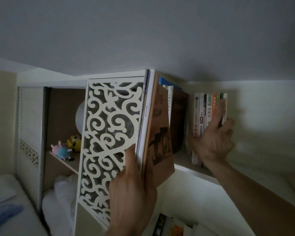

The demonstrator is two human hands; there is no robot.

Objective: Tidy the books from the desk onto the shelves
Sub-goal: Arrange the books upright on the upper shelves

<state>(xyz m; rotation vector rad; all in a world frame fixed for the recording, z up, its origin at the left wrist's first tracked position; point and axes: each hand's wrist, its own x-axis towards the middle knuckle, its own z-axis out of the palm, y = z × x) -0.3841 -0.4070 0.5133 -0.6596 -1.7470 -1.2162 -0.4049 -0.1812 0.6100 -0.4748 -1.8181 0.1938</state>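
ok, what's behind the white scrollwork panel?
Through the scrollwork panel cutouts only dark patches show; nothing there is identifiable. In the open compartment beside it sit small plush toys and a pale round object that runs behind the panel, its far part hidden. The left hand covers the panel's lower right.

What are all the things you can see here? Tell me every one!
held books: a few, tan cover outermost, raised at the shelf's left end
dark book: one, brown, standing on the shelf
row of books: about eight, white, orange and green spines, upright on the shelf
shelf: one, white, on the wall
carved panel: one, white scrollwork, left of the held books
plush toys: about three, pink, blue, yellow, in the cabinet
books below: some, mixed colours, bottom edge
left hand: grips the held books
right hand: fingers on the row of books
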